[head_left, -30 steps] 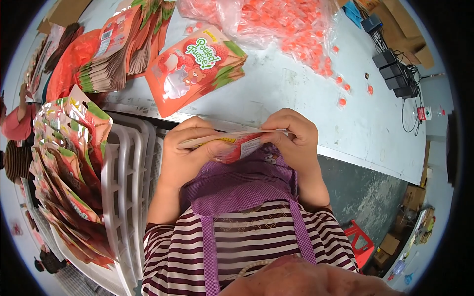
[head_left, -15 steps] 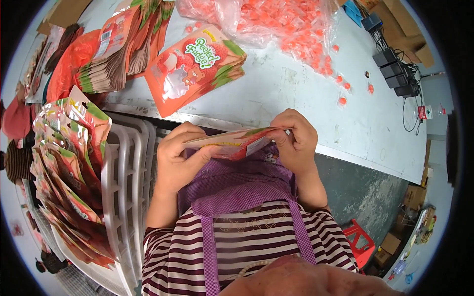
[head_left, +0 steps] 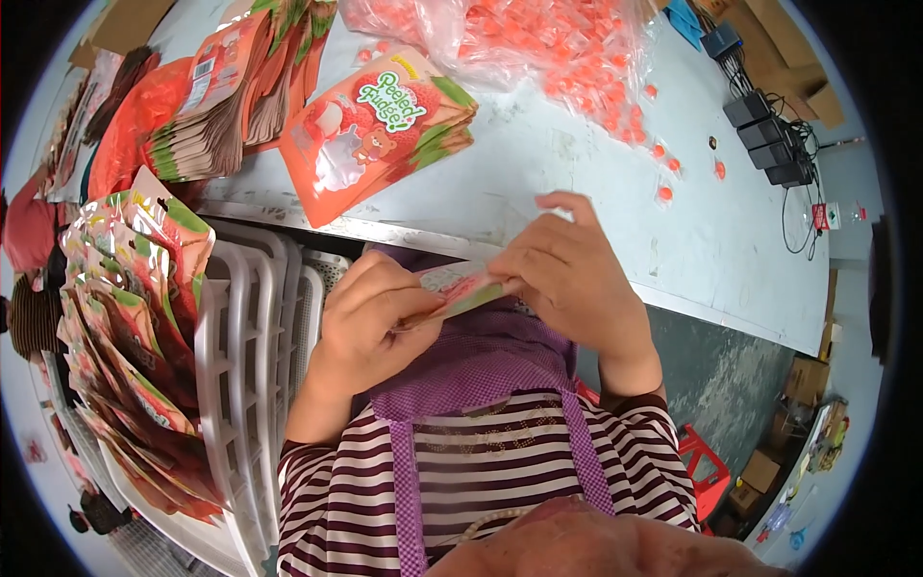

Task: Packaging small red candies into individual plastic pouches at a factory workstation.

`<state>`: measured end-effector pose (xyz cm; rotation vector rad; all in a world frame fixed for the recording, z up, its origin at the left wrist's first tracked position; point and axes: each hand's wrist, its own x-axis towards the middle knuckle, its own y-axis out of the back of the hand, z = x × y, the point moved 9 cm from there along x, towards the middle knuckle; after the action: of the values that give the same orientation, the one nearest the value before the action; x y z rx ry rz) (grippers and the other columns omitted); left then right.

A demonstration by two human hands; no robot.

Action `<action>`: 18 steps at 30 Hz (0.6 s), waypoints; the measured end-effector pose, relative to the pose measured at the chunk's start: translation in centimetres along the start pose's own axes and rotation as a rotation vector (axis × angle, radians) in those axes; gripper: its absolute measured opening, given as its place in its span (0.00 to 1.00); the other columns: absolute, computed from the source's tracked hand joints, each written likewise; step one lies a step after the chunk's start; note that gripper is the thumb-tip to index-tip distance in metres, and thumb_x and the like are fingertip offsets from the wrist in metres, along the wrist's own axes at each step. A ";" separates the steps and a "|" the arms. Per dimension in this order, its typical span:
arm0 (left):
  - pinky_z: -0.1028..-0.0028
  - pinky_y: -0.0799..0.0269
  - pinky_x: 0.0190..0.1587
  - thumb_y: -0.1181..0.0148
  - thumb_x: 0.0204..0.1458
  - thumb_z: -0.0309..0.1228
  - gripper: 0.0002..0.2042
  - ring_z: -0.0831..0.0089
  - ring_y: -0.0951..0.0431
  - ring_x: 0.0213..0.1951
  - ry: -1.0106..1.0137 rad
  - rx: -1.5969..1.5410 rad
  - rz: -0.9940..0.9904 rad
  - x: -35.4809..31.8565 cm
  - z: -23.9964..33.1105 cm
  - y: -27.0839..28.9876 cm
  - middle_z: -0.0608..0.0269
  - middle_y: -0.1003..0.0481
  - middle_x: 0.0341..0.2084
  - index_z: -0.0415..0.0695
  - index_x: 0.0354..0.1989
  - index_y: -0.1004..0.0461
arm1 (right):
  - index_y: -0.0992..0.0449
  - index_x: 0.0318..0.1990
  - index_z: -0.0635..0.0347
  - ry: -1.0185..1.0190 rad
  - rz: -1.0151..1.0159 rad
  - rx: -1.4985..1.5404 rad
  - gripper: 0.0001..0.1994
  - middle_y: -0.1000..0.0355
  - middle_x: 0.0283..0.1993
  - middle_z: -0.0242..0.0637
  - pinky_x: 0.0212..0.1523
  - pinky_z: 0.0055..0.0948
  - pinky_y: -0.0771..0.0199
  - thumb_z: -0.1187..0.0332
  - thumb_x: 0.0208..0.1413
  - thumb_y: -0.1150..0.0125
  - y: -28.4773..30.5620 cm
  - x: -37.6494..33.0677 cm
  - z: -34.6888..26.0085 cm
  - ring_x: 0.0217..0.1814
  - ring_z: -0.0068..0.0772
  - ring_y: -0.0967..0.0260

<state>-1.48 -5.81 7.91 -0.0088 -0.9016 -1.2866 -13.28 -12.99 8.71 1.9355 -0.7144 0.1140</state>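
Between my two hands, just in front of the purple apron, is a red and green candy pouch (head_left: 463, 287), tilted so that only a narrow part of it shows. My left hand (head_left: 373, 313) is closed on its left end. The fingers of my right hand (head_left: 567, 274) pinch the other end, with one finger raised. Beyond my hands, a short stack of flat pouches (head_left: 380, 135) lies on the table (head_left: 567, 163). Further left stands a thick bundle of the same pouches (head_left: 226, 96).
At my left, a grey plastic crate (head_left: 226, 375) holds several filled pouches (head_left: 139, 337). A clear bag of wrapped red candies (head_left: 567, 48) spills over the table's far side. Black power adapters (head_left: 764, 135) with cables lie at the right. A red stool (head_left: 702, 471) stands on the floor.
My right hand has shifted inward and left over the pouch, and one finger has lifted. The left hand has turned and moved slightly right and down. The pouch appears more folded or edge-on.
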 end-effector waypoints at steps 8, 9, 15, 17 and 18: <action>0.75 0.38 0.25 0.33 0.29 0.19 0.11 0.71 0.32 0.23 0.174 -0.047 -0.081 -0.7 -1.4 -0.9 0.63 0.29 0.21 0.38 0.26 0.24 | 0.27 0.24 0.55 0.022 0.059 -0.002 0.09 0.33 0.22 0.27 0.49 0.37 0.35 0.78 0.32 0.36 -1.0 -0.4 -0.3 0.28 0.27 0.33; 0.75 0.38 0.25 0.33 0.29 0.19 0.11 0.71 0.32 0.23 0.174 -0.048 -0.082 -0.7 -1.4 -1.0 0.63 0.29 0.21 0.38 0.26 0.24 | 0.27 0.24 0.56 0.025 0.056 0.001 0.09 0.33 0.22 0.28 0.49 0.37 0.35 0.78 0.32 0.36 -1.2 -0.5 -0.3 0.28 0.27 0.33; 0.74 0.38 0.25 0.35 0.29 0.19 0.10 0.70 0.33 0.23 0.087 -0.047 -0.037 -0.7 -1.1 -1.3 0.63 0.30 0.20 0.38 0.25 0.23 | 0.27 0.24 0.56 0.026 0.026 0.024 0.09 0.32 0.22 0.29 0.52 0.38 0.36 0.78 0.32 0.36 -1.6 -0.9 0.1 0.27 0.28 0.33; 0.74 0.38 0.25 0.35 0.28 0.19 0.10 0.69 0.33 0.22 0.079 -0.048 -0.044 -0.7 -1.0 -1.4 0.63 0.30 0.20 0.38 0.25 0.23 | 0.27 0.24 0.56 0.007 0.040 0.002 0.08 0.32 0.22 0.28 0.53 0.38 0.37 0.78 0.32 0.36 -1.4 -0.7 -0.2 0.27 0.28 0.33; 0.74 0.38 0.25 0.35 0.28 0.19 0.10 0.69 0.33 0.22 0.077 -0.043 -0.042 -0.7 -0.8 -1.4 0.63 0.30 0.20 0.38 0.25 0.23 | 0.27 0.24 0.56 -0.013 0.053 -0.018 0.08 0.32 0.22 0.28 0.53 0.39 0.37 0.78 0.32 0.37 -1.2 -0.6 -0.3 0.27 0.28 0.33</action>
<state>-2.16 -6.11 6.34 0.0258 -0.8113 -1.3368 -13.06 -12.10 7.70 1.9023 -0.7732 0.1270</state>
